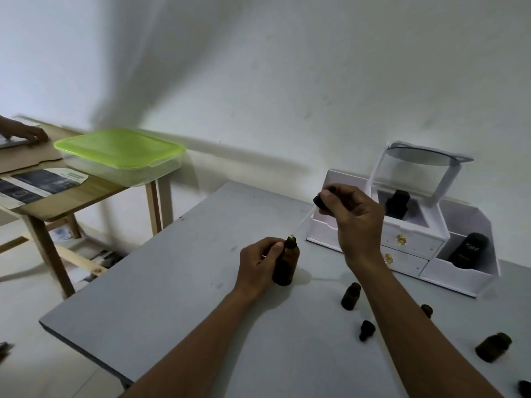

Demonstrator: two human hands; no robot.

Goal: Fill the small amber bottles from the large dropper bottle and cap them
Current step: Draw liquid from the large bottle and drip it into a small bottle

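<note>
Now, in the head view, our left hand [258, 262] grips the upright large dropper bottle [286, 264] on the tabletop [172, 282]. Our right hand [355, 216] pinches the black dropper [321, 201] above and to the right of its mouth, and the faint pipette slants down toward it. The nearest small amber bottle [351, 295] stands upright closer to us, beside the right forearm, so we judge the right hand nearer; a loose black cap [367, 330] lies near it.

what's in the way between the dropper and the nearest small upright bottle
Nothing visible. The right hand holds the dropper with its tip at the mouth of the large bottle, which the left hand grips. From there only bare table lies before the small upright bottle.
</note>
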